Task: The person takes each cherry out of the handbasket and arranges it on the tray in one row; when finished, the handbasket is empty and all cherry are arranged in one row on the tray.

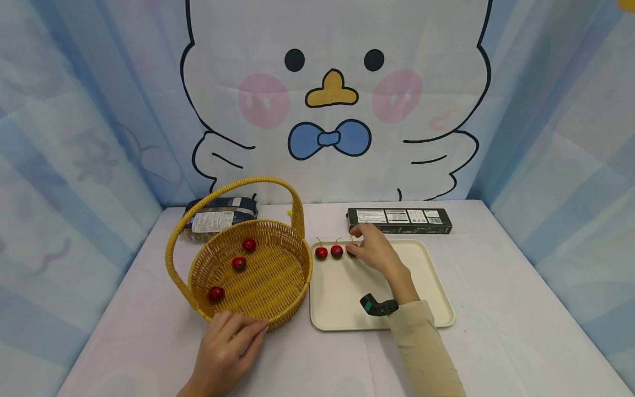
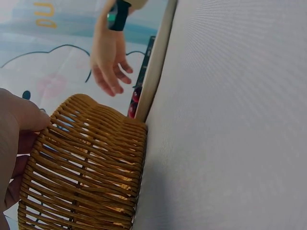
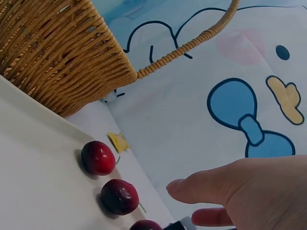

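My left hand [image 1: 225, 350] grips the near rim of a yellow-brown wicker basket [image 1: 278, 275] with a tall looped handle. Three dark red cherries lie inside it, toward its left side: one cherry [image 1: 249, 245] at the back, another cherry [image 1: 239, 264] midway, a third cherry [image 1: 216, 294] nearer. On the cream tray [image 1: 342, 309], three stemmed cherries form a row along the far edge: the left cherry [image 1: 321, 253], the middle cherry [image 1: 337, 252] and the right cherry [image 1: 351, 251]. My right hand [image 1: 379, 255] hovers over the right one, thumb and fingers apart, partly covering it in the head view.
Behind the tray lies a long black box [image 1: 412, 227] with white labels. A dark package [image 1: 213, 221] stands behind the basket. A small yellow thing [image 3: 119, 142] lies past the tray's far edge. Printed cloth surrounds the white table [image 1: 506, 309].
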`<state>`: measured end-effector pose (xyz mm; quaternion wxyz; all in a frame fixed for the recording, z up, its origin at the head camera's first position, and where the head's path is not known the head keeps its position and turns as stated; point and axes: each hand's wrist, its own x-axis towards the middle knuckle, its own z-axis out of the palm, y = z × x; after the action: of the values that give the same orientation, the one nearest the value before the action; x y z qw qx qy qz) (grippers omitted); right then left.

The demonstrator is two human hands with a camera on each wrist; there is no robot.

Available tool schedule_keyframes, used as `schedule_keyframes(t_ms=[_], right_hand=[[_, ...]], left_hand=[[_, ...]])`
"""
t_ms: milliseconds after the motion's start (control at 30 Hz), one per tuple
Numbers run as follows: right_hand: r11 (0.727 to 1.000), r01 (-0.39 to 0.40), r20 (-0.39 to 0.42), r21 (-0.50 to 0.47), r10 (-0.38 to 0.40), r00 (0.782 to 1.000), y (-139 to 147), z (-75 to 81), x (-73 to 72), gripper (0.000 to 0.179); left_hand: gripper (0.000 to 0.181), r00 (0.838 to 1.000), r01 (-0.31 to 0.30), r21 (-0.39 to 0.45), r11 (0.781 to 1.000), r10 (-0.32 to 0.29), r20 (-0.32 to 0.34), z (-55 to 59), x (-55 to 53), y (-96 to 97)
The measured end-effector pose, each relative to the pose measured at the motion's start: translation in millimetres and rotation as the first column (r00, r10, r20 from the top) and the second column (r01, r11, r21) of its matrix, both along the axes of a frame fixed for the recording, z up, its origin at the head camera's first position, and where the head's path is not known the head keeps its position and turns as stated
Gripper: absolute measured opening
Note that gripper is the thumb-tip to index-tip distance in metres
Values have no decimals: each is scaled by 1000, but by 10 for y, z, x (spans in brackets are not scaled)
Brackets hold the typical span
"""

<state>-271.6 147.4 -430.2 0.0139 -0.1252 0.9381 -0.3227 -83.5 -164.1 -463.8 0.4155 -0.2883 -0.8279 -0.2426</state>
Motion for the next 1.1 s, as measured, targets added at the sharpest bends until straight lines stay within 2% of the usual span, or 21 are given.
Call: schedule_keyframes(t_ms=[600, 800, 933, 1100], right_hand=[[1000, -13, -20, 2, 13, 1000, -108, 122, 78, 37], [997, -67, -96, -25, 64, 993, -215, 217, 130, 35], [992, -115, -148, -43, 107, 983, -311, 287, 185, 32], [983, -180, -188, -46, 169, 968, -478, 379, 238, 30]], left_hand=[[44, 1000, -5, 10, 1000, 5, -4, -2, -4, 10], [41, 1000, 0, 5, 1000, 0, 1, -5, -1, -9], [38, 1000, 17, 13, 1000, -17, -14, -14, -12, -10], [37, 1000, 10, 17, 1000, -10, -26, -23, -18, -14]])
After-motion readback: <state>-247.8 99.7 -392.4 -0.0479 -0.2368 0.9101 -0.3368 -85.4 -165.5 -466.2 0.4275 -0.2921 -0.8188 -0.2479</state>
